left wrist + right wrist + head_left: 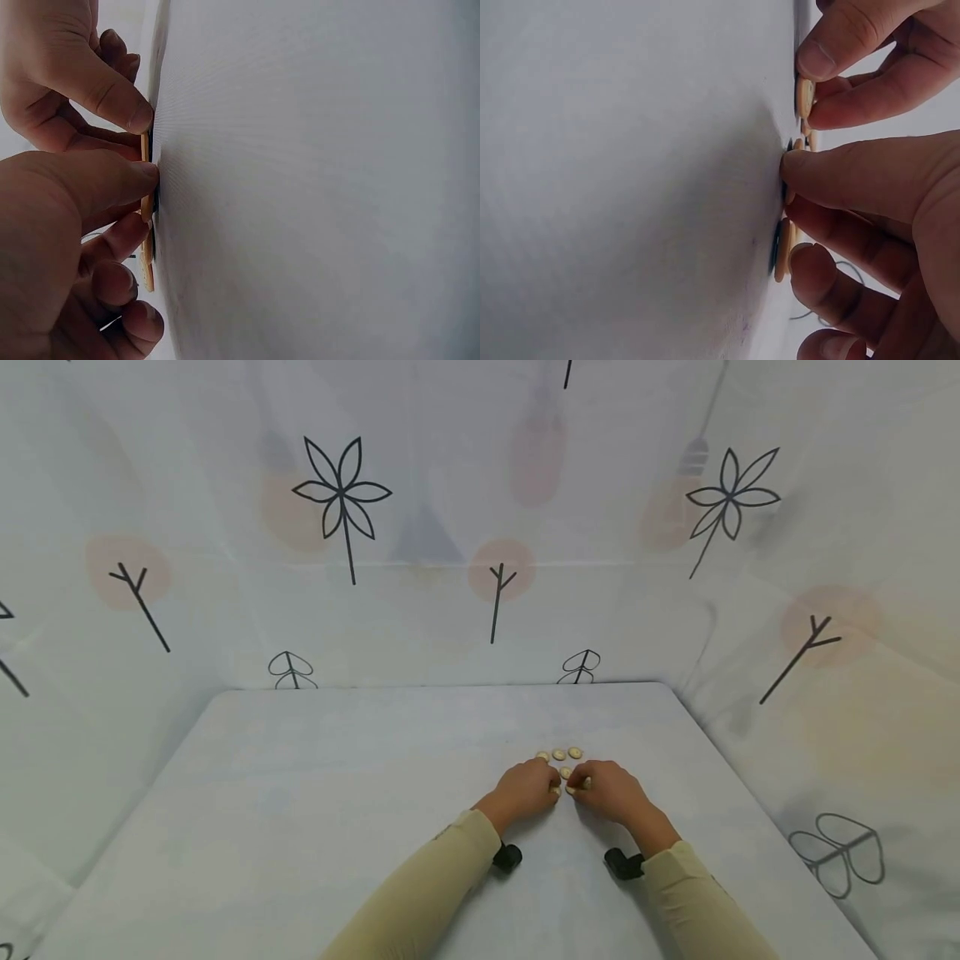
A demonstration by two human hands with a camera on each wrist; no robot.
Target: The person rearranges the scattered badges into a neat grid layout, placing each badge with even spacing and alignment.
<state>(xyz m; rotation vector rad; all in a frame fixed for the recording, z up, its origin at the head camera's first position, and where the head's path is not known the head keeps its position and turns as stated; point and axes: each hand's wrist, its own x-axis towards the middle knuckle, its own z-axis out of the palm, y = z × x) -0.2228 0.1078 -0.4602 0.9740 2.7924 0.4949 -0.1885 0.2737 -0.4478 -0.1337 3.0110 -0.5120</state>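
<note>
Several small round tan wooden discs lie in a cluster on the white table. At the cluster's near left, my left hand (527,790) pinches one disc (805,97) by its edges between thumb and finger, flat at the tabletop. My right hand (611,791) faces it from the right, thumb and finger on another disc (572,790) close beside. Under the curled fingers of the right hand, a further disc (783,253) lies on the table. Between and beyond the hands sits a single disc (566,772), with a row of discs (558,754) farther back.
The white table (337,793) stretches far to the left of the hands. A patterned white cloth (420,610) hangs behind it and along the sides. Black wrist straps (624,864) with cameras show below both hands.
</note>
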